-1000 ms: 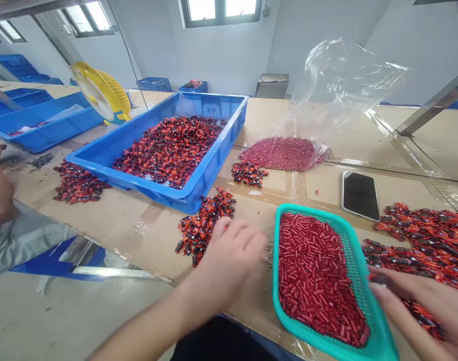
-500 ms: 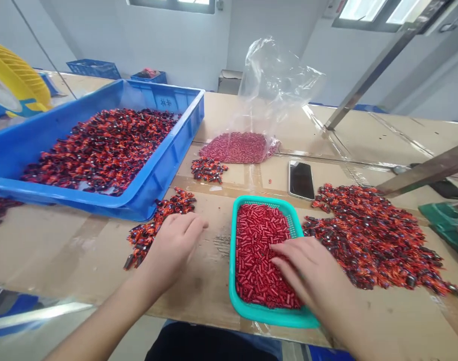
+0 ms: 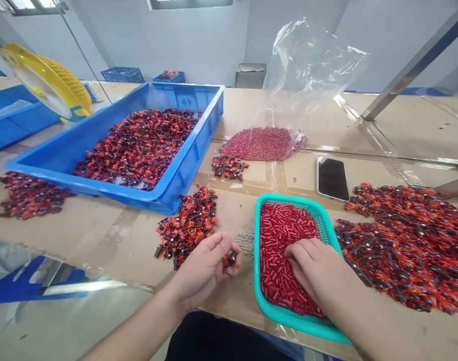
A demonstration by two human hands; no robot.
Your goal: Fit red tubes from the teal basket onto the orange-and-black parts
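Lightly curled, my left grip (image 3: 206,265) is closed on a small black piece (image 3: 231,258), just beside a pile of black-and-orange pieces (image 3: 191,223). My right grip (image 3: 319,263) dips its fingers among red tubes (image 3: 283,235) in the green basket (image 3: 257,271), though I cannot tell whether they hold any. Farther out, the worktop (image 3: 112,238) carries a blue tray (image 3: 193,163) and a phone (image 3: 331,179).
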